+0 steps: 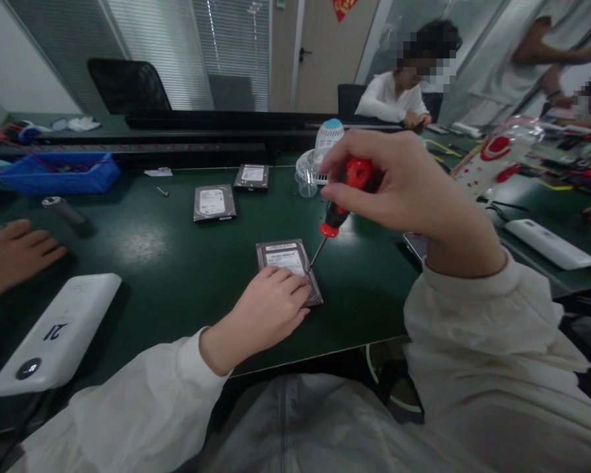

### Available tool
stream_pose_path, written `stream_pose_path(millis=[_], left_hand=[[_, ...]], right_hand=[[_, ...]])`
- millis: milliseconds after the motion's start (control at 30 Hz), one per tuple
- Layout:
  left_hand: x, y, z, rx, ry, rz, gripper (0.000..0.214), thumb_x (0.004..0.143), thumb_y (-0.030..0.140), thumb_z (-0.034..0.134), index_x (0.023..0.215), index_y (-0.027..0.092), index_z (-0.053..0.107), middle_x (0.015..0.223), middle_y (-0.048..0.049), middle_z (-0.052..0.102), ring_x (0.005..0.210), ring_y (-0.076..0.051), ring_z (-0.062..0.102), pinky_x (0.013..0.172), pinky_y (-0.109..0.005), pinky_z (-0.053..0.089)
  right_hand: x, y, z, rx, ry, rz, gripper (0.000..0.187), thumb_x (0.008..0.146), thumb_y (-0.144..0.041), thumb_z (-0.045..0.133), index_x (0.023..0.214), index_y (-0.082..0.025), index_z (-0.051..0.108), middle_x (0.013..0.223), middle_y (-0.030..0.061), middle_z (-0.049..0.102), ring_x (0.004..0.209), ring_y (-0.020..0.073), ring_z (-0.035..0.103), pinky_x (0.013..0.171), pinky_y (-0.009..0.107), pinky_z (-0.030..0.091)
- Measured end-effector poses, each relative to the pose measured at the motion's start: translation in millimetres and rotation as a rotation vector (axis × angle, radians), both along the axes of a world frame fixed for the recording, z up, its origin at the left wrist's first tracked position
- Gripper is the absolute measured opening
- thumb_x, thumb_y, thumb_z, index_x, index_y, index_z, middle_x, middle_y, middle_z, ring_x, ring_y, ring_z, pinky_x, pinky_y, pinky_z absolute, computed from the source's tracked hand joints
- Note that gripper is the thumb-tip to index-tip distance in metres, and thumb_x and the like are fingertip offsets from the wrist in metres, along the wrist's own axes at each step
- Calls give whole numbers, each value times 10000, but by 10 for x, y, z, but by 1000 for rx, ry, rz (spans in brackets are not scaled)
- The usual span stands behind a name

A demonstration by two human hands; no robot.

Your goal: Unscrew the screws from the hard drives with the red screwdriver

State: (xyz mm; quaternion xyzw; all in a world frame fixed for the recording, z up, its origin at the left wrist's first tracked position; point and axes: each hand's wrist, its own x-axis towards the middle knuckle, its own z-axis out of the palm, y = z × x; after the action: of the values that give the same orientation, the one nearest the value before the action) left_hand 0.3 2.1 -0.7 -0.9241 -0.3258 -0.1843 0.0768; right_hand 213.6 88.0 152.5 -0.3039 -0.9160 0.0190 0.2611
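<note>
A hard drive [282, 256] lies label up near the table's front edge. My left hand [266, 305] rests over its near part, fingers close together and bent, holding it against the table and hiding some of it. Above and to the right, my right hand [394, 184] is closed around the red and black handle of a screwdriver [335, 213]. The screwdriver is tilted, and its tip meets the drive's right side; any screw under it is too small to make out. Farther back lie two more hard drives, one nearer [213, 202] and one behind it [252, 176].
A white power bank [59, 335] and another person's hand [17, 256] are at the left. Behind them are a dark cylinder [64, 209] and a blue bin [64, 174]. A clear cup [306, 180] stands beyond the drive. Another white power bank [549, 243] lies right.
</note>
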Motion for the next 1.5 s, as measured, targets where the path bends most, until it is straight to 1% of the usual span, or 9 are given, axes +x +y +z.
stream_pose_path(millis=[167, 333, 467, 600, 767, 933, 1133, 1367, 1500], left_hand=[[-13, -3, -8, 7, -7, 4, 224, 1000, 295, 723, 1136, 124, 768, 1127, -103, 804, 1012, -275, 730, 902, -434, 547], [-9, -6, 1, -3, 10, 8, 226, 1001, 301, 723, 1143, 130, 764, 1128, -104, 803, 1027, -278, 729, 913, -431, 537], [-6, -8, 19, -9, 17, 12, 227, 996, 298, 729, 1147, 131, 765, 1129, -108, 803, 1026, -275, 728, 919, -430, 533], [-7, -9, 22, -17, 18, 12, 216, 1002, 294, 721, 1142, 135, 764, 1134, -103, 804, 1021, -269, 729, 914, -426, 531], [-7, -9, 3, 8, -5, 6, 226, 986, 288, 743, 1138, 122, 767, 1126, -105, 806, 1015, -275, 731, 897, -427, 543], [-5, -7, 17, 11, 3, 7, 222, 983, 287, 744, 1129, 122, 771, 1122, -109, 808, 1011, -276, 736, 902, -430, 549], [-9, -8, 11, -1, 12, 10, 216, 993, 290, 735, 1133, 128, 768, 1135, -113, 807, 1015, -275, 736, 898, -430, 546], [-12, -3, -3, 10, -7, 5, 234, 983, 300, 752, 1133, 122, 771, 1127, -101, 810, 1010, -277, 738, 892, -428, 547], [-18, -1, -7, 11, 5, 4, 241, 983, 300, 751, 1144, 122, 769, 1131, -106, 810, 1010, -276, 735, 894, -429, 544]], right_hand=[[-15, -45, 19, -57, -21, 98, 362, 847, -283, 595, 1205, -282, 544, 1197, 71, 698, 1070, 284, 669, 934, 453, 509], [-74, -68, 39, 27, -80, -204, 381, 944, -638, 606, 911, -258, 592, 842, 68, 662, 795, 288, 631, 838, 479, 463], [-2, -54, 73, -12, -94, -81, 214, 860, -412, 668, 985, -249, 609, 928, 54, 668, 796, 243, 609, 792, 437, 478], [72, -33, 73, -79, -90, 55, 384, 793, -292, 623, 1170, -237, 579, 1028, 51, 651, 855, 229, 632, 760, 401, 476], [21, -7, 39, -24, -46, -79, 304, 944, -520, 613, 844, -233, 611, 749, 14, 617, 735, 209, 583, 757, 395, 445], [38, -17, 53, -72, -19, -40, 246, 805, -263, 705, 1025, -245, 595, 976, 32, 662, 810, 206, 581, 774, 367, 460], [26, -6, 34, -27, -34, -138, 302, 968, -518, 608, 868, -234, 575, 837, 29, 623, 781, 207, 562, 792, 393, 429], [94, -38, 55, -60, 13, -46, 345, 736, -260, 685, 1021, -279, 492, 961, 16, 583, 763, 195, 509, 708, 361, 429], [46, -80, -7, -18, -53, -195, 248, 926, -398, 606, 1085, -257, 477, 974, 64, 608, 819, 245, 570, 792, 408, 431]])
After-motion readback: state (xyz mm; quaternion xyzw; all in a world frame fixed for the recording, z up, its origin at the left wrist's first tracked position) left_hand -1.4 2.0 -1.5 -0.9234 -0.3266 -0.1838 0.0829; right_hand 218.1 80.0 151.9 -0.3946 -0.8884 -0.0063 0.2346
